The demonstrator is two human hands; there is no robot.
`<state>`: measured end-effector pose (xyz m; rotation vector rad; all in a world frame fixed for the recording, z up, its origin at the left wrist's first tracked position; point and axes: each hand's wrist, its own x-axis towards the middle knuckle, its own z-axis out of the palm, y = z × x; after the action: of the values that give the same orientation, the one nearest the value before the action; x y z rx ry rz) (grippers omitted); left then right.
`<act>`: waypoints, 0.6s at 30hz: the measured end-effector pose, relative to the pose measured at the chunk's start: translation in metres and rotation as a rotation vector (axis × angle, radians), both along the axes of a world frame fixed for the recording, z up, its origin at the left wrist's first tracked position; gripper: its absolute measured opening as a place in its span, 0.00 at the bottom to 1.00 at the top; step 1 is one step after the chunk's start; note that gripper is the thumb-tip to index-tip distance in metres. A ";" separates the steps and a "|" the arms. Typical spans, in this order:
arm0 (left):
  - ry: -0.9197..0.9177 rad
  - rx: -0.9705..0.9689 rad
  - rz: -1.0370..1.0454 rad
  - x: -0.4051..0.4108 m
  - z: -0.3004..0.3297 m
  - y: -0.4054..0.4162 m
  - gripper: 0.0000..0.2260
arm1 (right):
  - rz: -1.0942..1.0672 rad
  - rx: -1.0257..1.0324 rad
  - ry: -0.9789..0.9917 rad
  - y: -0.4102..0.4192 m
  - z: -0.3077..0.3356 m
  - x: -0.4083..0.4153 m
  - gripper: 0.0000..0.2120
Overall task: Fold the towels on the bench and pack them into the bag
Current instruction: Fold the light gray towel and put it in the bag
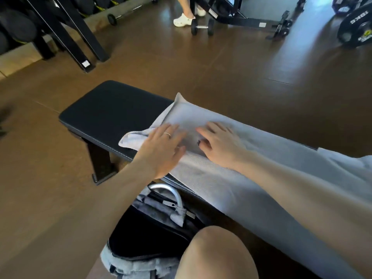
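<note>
A pale grey towel [267,158] lies lengthwise along the black padded bench [104,115], its far end near the bench's middle with one corner bunched at the near edge. My left hand [161,150] lies flat on the towel's near left part, fingers straight. My right hand [219,146] presses flat on the towel just to the right of it. A grey bag [145,234] with a dark open mouth and a metal handle stands on the floor under the bench's near edge, beside my knee [217,256].
Brown gym floor surrounds the bench. A dumbbell [202,27] and a person's foot in a white clog [184,20] are at the back. A black rack frame [70,37] stands at back left, weight plates [356,25] at back right.
</note>
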<state>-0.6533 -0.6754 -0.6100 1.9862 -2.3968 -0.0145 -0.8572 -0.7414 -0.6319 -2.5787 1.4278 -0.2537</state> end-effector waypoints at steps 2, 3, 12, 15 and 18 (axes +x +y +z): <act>0.020 0.134 0.051 -0.002 -0.008 -0.003 0.26 | 0.029 -0.041 0.057 0.007 -0.007 -0.004 0.22; 0.030 0.183 0.100 0.001 -0.011 -0.004 0.26 | 0.040 -0.035 0.074 0.008 -0.008 -0.005 0.23; 0.009 0.297 0.392 0.073 -0.008 -0.001 0.24 | 0.074 0.107 0.116 -0.013 -0.002 0.028 0.26; -0.002 0.320 0.436 0.085 -0.001 -0.001 0.24 | 0.087 0.131 0.117 -0.018 -0.002 0.045 0.27; -0.077 0.307 0.493 0.090 0.009 -0.001 0.24 | 0.067 0.128 0.093 -0.019 0.000 0.051 0.27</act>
<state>-0.5629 -0.6764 -0.6009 2.7091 -1.9689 -0.3156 -0.8062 -0.7601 -0.6320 -2.5580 1.3365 -0.0317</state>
